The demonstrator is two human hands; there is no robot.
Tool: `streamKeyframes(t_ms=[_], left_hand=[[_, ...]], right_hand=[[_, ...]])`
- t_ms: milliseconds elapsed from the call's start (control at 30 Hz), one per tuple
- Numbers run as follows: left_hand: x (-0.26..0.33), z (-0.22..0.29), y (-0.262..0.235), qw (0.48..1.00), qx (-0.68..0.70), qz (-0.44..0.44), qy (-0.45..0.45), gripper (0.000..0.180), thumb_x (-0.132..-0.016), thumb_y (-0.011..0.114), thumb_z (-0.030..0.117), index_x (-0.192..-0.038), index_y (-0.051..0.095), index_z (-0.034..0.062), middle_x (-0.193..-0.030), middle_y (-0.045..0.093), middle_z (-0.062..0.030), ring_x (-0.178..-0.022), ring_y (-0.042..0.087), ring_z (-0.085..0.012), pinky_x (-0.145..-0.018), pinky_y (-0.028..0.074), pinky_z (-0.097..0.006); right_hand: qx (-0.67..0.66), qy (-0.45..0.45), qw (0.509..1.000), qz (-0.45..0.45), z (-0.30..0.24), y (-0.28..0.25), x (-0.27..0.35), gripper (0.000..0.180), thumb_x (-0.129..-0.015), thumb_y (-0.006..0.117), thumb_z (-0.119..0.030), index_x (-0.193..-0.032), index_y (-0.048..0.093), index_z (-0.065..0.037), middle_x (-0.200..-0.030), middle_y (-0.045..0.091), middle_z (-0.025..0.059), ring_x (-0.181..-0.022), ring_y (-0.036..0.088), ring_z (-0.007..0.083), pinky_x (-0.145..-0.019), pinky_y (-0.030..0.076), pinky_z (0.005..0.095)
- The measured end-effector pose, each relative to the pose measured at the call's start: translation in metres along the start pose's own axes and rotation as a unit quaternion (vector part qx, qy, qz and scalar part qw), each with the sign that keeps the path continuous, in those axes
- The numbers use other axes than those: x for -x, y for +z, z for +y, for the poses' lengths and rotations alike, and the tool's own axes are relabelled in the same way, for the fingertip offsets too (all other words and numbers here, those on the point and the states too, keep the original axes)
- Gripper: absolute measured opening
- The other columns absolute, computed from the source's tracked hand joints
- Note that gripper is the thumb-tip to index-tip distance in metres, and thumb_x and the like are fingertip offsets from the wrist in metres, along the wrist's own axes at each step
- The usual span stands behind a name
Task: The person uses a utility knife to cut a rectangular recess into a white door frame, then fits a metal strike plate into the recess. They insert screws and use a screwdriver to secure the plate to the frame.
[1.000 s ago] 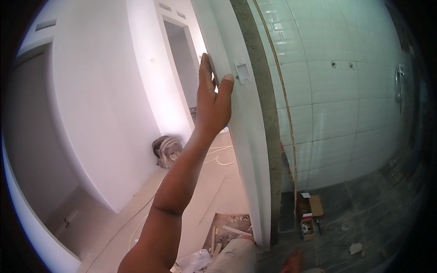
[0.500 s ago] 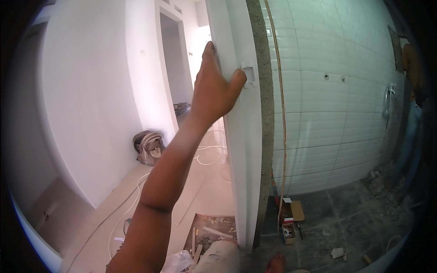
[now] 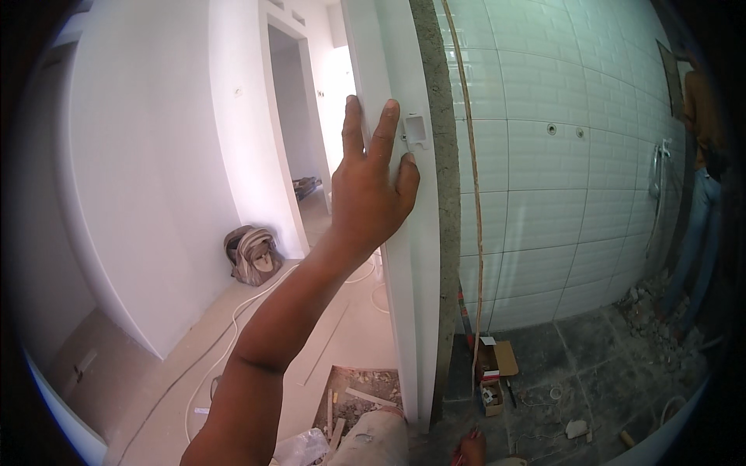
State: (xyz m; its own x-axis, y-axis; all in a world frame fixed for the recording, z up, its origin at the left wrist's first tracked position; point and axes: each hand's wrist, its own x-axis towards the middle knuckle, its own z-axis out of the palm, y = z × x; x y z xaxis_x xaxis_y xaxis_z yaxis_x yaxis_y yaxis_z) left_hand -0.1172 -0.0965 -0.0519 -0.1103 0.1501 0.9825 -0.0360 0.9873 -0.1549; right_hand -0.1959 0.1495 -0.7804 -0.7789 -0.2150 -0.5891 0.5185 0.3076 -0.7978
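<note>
My left hand (image 3: 371,182) rests against the white door frame (image 3: 404,256), its back toward me and its fingers spread. Two fingers point up along the frame, and the thumb sits just below a pale strike plate (image 3: 416,132) with a rectangular recess. Nothing is gripped in this hand. Rough grey mortar (image 3: 449,217) runs down the wall edge on the frame's right side. My right hand is out of view.
A wooden strip (image 3: 477,233) stands upright before white wall tiles (image 3: 544,225). On the dark floor sits an opened small box (image 3: 491,396). A backpack (image 3: 253,256) leans by the left wall; cables (image 3: 231,334) cross the floor. Another person (image 3: 703,179) stands far right, near rubble (image 3: 649,303).
My left hand has slid down the frame and turned more flat against it, its fingers now parted, and the thumb has moved from the strike plate to just below it.
</note>
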Motion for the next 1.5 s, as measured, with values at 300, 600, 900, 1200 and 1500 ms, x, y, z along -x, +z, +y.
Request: streamKeyframes(t_ms=[300, 600, 900, 1200, 1500], left_hand=[[-0.007, 0.004, -0.007, 0.999, 0.035, -0.018, -0.01, 0.044, -0.09, 0.065, 0.006, -0.133, 0.065, 0.0129, -0.159, 0.022, -0.0321, -0.132, 0.049, -0.0539, -0.097, 0.058, -0.051], [-0.021, 0.009, -0.012, 0.998, 0.052, -0.039, -0.025, 0.046, -0.086, 0.074, 0.011, -0.132, 0.066, 0.0155, -0.158, 0.021, -0.0327, -0.127, 0.055, -0.0525, -0.094, 0.059, -0.05], [-0.02, 0.01, -0.015, 0.997, -0.021, -0.07, -0.041, 0.042, -0.088, 0.075, 0.014, -0.13, 0.068, 0.0155, -0.16, 0.02, -0.0308, -0.125, 0.057, -0.0514, -0.093, 0.06, -0.05], [-0.018, -0.007, -0.007, 0.992, -0.083, -0.004, 0.098, 0.042, -0.086, 0.08, 0.021, -0.126, 0.07, 0.015, -0.163, 0.018, -0.0251, -0.14, 0.042, -0.0495, -0.102, 0.054, -0.054], [-0.028, -0.01, -0.014, 0.961, -0.175, -0.022, 0.213, 0.025, -0.083, 0.08, 0.021, -0.106, 0.072, 0.014, -0.16, 0.032, -0.0188, -0.135, 0.04, -0.0578, -0.097, 0.054, -0.058]], right_hand=[[-0.011, -0.004, 1.0, -0.009, -0.012, -0.005, 0.01, 0.039, -0.103, 0.049, -0.029, -0.119, 0.061, 0.005, -0.094, 0.068, 0.0197, -0.089, 0.064, 0.0371, -0.086, 0.053, 0.0534], [0.549, -0.344, 0.76, -0.046, 0.048, -0.028, -0.059, 0.038, -0.104, 0.053, -0.031, -0.101, 0.068, 0.004, -0.094, 0.067, 0.0172, -0.091, 0.065, 0.0356, -0.09, 0.053, 0.0488], [0.02, 0.014, 1.0, 0.007, -0.026, -0.006, 0.04, 0.046, -0.105, 0.045, -0.038, -0.1, 0.064, 0.004, -0.084, 0.064, 0.0179, -0.078, 0.061, 0.0332, -0.076, 0.052, 0.0515], [0.019, -0.028, 0.999, 0.018, -0.073, -0.02, 0.075, 0.023, -0.094, 0.056, -0.01, -0.11, 0.053, 0.007, -0.074, 0.064, 0.0229, -0.054, 0.069, 0.0348, -0.048, 0.057, 0.0473], [-0.035, 0.001, 0.999, 0.007, -0.074, -0.014, 0.073, 0.023, -0.095, 0.053, -0.006, -0.115, 0.05, 0.005, -0.074, 0.06, 0.0171, -0.052, 0.065, 0.0305, -0.045, 0.056, 0.0441]])
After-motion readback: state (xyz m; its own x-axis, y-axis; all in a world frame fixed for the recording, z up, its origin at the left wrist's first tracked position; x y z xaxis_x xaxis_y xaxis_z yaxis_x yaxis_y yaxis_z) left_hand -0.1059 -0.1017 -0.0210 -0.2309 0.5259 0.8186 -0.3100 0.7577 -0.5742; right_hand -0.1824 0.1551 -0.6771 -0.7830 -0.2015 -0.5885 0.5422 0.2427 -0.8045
